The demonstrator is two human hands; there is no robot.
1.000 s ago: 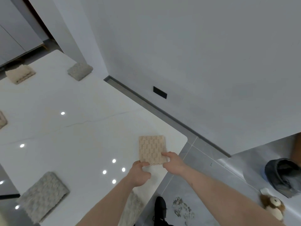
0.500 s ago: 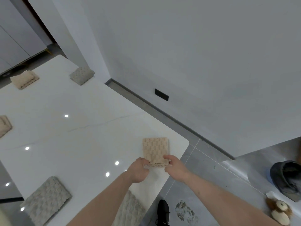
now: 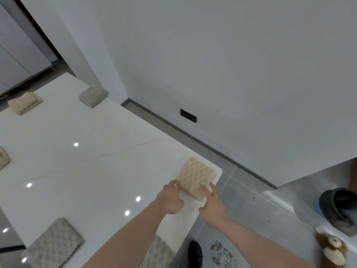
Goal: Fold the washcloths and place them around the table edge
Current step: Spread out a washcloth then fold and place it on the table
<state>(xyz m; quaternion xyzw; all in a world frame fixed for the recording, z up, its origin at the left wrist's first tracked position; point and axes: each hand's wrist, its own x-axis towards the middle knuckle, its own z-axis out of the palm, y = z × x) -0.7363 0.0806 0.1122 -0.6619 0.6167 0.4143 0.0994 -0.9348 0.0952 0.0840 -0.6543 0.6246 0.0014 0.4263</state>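
We see a folded beige washcloth (image 3: pixel 195 177) lying flat at the near right corner of the white tabletop (image 3: pixel 92 171), just inside its rounded edge. The left hand (image 3: pixel 171 198) rests on the tabletop with its fingertips touching the cloth's near left corner; the fingers are curled loosely and grip nothing that we can make out. The right hand (image 3: pixel 211 206) is spread wide, palm down, over the table's edge, its index finger lying on the cloth's near right corner and the other fingers apart from it.

Other washcloths lie along the tabletop's edges. A grey folded one (image 3: pixel 93 96) sits at the far corner near the wall, and a beige folded one (image 3: pixel 24 103) lies along the far edge, well apart from it. Another beige one (image 3: pixel 3 157) shows partly at the left border of the view. On the near side, a grey washcloth (image 3: pixel 53 243) lies flat by the edge, and a second grey cloth (image 3: pixel 157 252) shows partly behind the left forearm; whether it lies on the tabletop or hangs off it, we cannot tell.

On the grey tiled floor (image 3: pixel 241 200) beside the table we see a dark shoe (image 3: pixel 195 253), a stuffed toy (image 3: pixel 333 250) at the lower right, and a dark bag-like thing (image 3: pixel 340 207) near the wall.
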